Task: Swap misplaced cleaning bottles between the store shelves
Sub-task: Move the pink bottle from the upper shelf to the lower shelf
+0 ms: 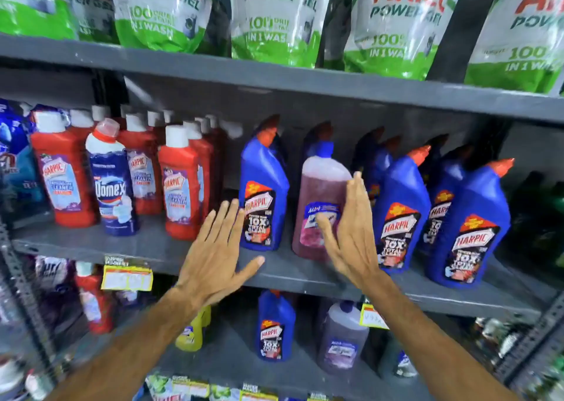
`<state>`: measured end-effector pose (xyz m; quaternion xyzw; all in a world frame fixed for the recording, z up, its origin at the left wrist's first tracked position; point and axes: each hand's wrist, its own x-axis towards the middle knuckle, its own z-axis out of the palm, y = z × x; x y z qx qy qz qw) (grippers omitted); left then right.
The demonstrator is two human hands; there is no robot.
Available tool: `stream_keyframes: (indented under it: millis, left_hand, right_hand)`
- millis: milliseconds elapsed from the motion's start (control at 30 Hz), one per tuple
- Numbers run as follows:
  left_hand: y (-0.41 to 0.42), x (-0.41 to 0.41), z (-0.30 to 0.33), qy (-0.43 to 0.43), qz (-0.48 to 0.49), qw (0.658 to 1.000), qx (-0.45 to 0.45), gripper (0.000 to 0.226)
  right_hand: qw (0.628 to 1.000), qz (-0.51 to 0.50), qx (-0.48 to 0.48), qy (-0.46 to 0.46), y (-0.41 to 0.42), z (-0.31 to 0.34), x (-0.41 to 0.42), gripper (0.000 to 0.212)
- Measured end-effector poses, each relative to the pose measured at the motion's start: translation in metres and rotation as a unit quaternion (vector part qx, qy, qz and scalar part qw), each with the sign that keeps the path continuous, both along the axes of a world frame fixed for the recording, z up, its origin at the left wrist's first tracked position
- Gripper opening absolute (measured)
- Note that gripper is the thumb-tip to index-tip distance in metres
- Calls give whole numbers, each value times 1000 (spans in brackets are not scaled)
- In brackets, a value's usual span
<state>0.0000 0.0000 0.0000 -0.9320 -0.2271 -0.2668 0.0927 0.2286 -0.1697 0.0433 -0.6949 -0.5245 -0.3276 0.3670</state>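
Note:
A pink liquid bottle [317, 193] with a blue cap stands on the middle shelf [122, 245] among blue Harpic bottles [264, 193]. My right hand [351, 232] lies flat against its right front side, fingers spread, thumb on the label; it does not grip the bottle. My left hand [216, 254] hovers open at the shelf edge, just left of the nearest blue Harpic bottle. On the shelf below stand one blue Harpic bottle [274, 327] and a purple liquid bottle [341, 339]. A blue-and-white Domex bottle [111, 183] stands among red Harpic bottles [180, 186] at the left.
Green-and-white Ariel pouches [274, 18] line the top shelf. More blue Harpic bottles [467, 229] fill the middle shelf's right side. A yellow bottle [190, 336] sits on the lower shelf. Yellow price tags [126, 278] hang on the shelf edges. A dark upright post [460, 25] stands at the upper right.

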Motion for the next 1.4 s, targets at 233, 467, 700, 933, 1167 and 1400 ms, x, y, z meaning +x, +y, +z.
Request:
stream_keyframes:
  millis: [233, 467, 700, 933, 1167, 1400]
  left_hand:
    - [13, 4, -39, 81, 50, 991, -95, 123]
    - [14, 4, -34, 106, 62, 984, -132, 125]
    - [12, 3, -31, 110, 66, 983, -132, 127]
    - [7, -2, -30, 99, 60, 983, -145, 124]
    - [-24, -31, -40, 42, 5, 997, -65, 108]
    - [-56, -59, -68, 26, -59, 998, -20, 95]
  right_hand:
    - [924, 111, 38, 364, 18, -16, 7, 93]
    - [859, 185, 21, 477, 18, -13, 23, 72]
    - [847, 206, 28, 490, 18, -5, 30, 53]
    - [856, 186, 60, 478, 7, -1, 13, 52]
    - [870, 184, 75, 451, -40, -5, -38, 52]
    - [877, 164, 65, 447, -82, -33, -88, 51]
